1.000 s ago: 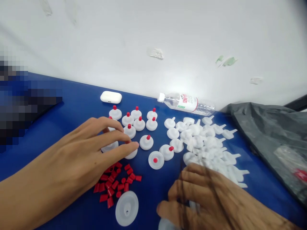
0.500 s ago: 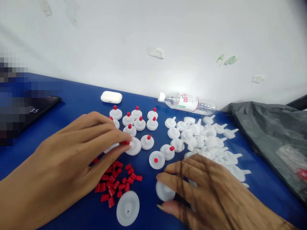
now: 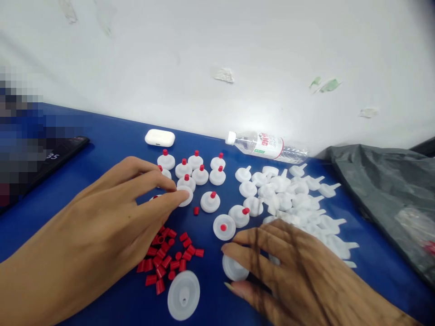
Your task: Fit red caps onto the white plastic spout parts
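Observation:
My left hand (image 3: 136, 213) has its index fingertip over a small round white plastic lid (image 3: 187, 201). Another of its fingers curls against the lid's far edge, and the thumb is hidden. Just right of that lid, a loose red cap (image 3: 196, 211) lies on the blue table. Closer to me is a pile of red caps (image 3: 166, 261), partly under the left hand. My right hand (image 3: 282, 267) has its thumb and index finger around the rim of a translucent white lid (image 3: 234, 268). Between the hands, another translucent lid (image 3: 184, 296) lies with its hollow side up.
Several white lids with red-tipped spouts (image 3: 200, 174) stand behind the hands. A heap of white spouted lids (image 3: 299, 201) spreads to the right. Farther back lie a water bottle (image 3: 268, 146) and a white case (image 3: 160, 137). A grey bag (image 3: 384, 194) borders the right, a phone (image 3: 54, 158) the left.
The red cap pinched by my left hand is now loose on the table. The lid under that hand has shifted away from me and slightly left. My right hand keeps its place.

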Motion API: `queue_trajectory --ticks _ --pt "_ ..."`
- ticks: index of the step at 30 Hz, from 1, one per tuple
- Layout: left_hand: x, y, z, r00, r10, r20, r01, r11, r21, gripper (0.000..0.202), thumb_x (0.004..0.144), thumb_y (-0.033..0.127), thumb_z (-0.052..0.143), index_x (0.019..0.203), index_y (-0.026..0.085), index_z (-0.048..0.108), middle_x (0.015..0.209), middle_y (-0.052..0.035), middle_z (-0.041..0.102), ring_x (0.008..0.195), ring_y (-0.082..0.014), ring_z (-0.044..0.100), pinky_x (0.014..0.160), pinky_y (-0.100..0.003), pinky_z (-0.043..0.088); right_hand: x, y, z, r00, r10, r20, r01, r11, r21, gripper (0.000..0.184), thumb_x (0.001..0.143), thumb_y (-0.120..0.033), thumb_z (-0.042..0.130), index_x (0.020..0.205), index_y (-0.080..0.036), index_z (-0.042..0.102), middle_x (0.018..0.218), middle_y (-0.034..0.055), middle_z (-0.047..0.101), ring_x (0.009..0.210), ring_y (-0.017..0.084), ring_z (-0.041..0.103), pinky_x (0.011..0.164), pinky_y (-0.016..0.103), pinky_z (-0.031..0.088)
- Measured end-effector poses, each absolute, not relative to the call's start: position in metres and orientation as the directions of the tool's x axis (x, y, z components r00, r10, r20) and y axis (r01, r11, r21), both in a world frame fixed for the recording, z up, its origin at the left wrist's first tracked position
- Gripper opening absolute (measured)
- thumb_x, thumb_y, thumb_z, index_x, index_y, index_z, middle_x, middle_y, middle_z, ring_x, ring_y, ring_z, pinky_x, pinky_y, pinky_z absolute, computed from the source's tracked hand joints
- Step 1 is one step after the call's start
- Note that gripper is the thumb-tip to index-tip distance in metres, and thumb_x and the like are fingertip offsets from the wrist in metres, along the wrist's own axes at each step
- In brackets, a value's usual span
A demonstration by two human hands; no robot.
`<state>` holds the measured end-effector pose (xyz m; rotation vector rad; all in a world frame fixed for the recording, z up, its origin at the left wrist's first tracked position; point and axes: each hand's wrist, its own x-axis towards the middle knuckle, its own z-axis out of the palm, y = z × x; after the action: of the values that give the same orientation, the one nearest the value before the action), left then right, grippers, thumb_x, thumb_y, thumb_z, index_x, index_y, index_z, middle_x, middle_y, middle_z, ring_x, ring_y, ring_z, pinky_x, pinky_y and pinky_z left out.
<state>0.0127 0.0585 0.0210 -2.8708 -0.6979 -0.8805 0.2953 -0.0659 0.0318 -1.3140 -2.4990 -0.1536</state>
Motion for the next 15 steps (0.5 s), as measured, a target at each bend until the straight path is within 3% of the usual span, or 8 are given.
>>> queue_trajectory --ticks 3,8,11,15 --pt "0.0119 0.0615 0.0164 0.746 0.316 0.586 0.41 -0.912 -0.03 0.035 0.115 0.019 0.042 0.136 0.028 0.068 0.122 0.0007 0.064 0.116 -0.0152 0.059 0.098 -0.026 0.052 0.2955 -0.0655 0.0334 -0.574 0.758 0.31 0.791 0.612 -0.033 0.034 0.116 -0.032 0.049 0.109 -0.034 0.082 0.117 -0.0048 0.085 0.102 0.014 0.08 0.088 0.023 0.065" --pt "0.0108 0.0583 0.014 0.762 0.383 0.522 0.434 -0.901 0.028 0.037 0.112 0.013 0.039 0.13 0.028 0.068 0.127 0.0014 0.062 0.13 -0.0135 0.056 0.114 -0.022 0.042 0.2973 -0.0657 0.0363 -0.585 0.745 0.321 0.788 0.615 0.011 0.029 0.115 -0.035 0.053 0.11 -0.034 0.081 0.118 -0.0031 0.084 0.1 0.014 0.079 0.09 0.024 0.065" --pt "0.0098 0.0546 0.0159 0.772 0.382 0.507 0.433 -0.901 0.019 0.036 0.113 0.014 0.038 0.13 0.028 0.067 0.127 0.0012 0.06 0.13 -0.0139 0.055 0.116 -0.023 0.041 0.2969 -0.0665 0.0379 -0.6 0.754 0.266 0.788 0.615 0.035 0.018 0.111 -0.035 0.063 0.116 -0.034 0.08 0.125 -0.0016 0.083 0.109 0.016 0.078 0.095 0.025 0.064" --pt "0.0081 0.0544 0.0165 0.785 0.351 0.51 0.413 -0.911 -0.009 0.036 0.114 0.012 0.04 0.136 0.023 0.065 0.129 -0.0016 0.06 0.125 -0.016 0.055 0.115 -0.026 0.041 0.294 -0.0652 0.0375 -0.575 0.761 0.3 0.8 0.6 0.01 0.025 0.114 -0.035 0.056 0.112 -0.031 0.08 0.122 -0.0021 0.084 0.106 0.016 0.079 0.088 0.025 0.066"
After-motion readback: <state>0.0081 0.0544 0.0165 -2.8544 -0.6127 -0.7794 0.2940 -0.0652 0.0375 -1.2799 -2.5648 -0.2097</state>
